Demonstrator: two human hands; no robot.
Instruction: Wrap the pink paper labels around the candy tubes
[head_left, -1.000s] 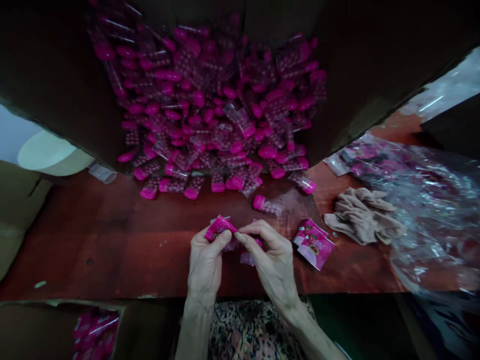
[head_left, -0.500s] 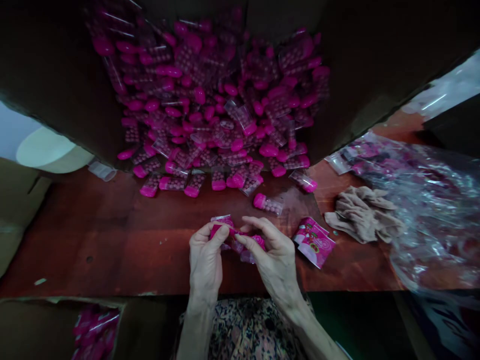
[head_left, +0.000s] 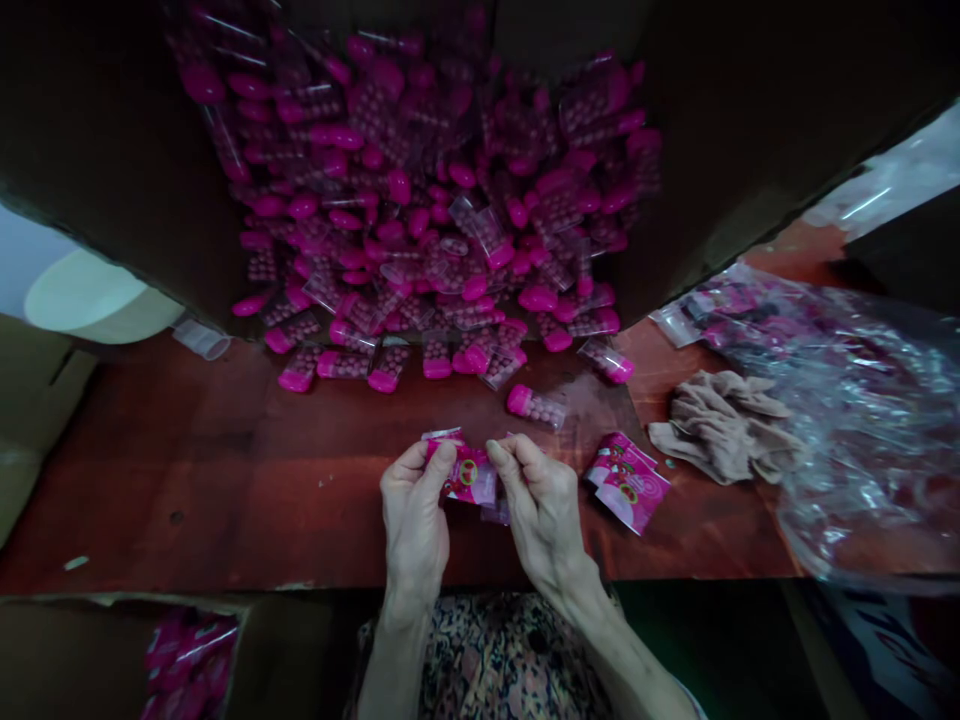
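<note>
Between my hands is a pink printed plastic sleeve (head_left: 471,482), held flat with its pattern facing up. My left hand (head_left: 416,505) pinches its left end between thumb and fingers. My right hand (head_left: 547,510) pinches at its right end, thumb against the forefinger. Under the sleeve lie other pink pieces, partly hidden by my hands. Just beyond the right hand, a clear bottle (head_left: 538,407) with a pink cap and round pink balls inside lies on its side. To the right rests a small stack of pink printed sleeves (head_left: 628,484).
A big open carton (head_left: 709,170) lies ahead, heaped with pink-capped bottles (head_left: 450,250) spilling onto the red-brown table (head_left: 247,470). A crumpled cloth (head_left: 727,425) and a clear plastic bag (head_left: 862,430) are at right. A pale round container (head_left: 97,300) stands left. Pink packets (head_left: 191,655) fill a box below.
The bunched pink sleeve is now spread flat between my hands. My right hand's fingers have closed from a loose spread into a pinch, while my left hand stays nearly in place.
</note>
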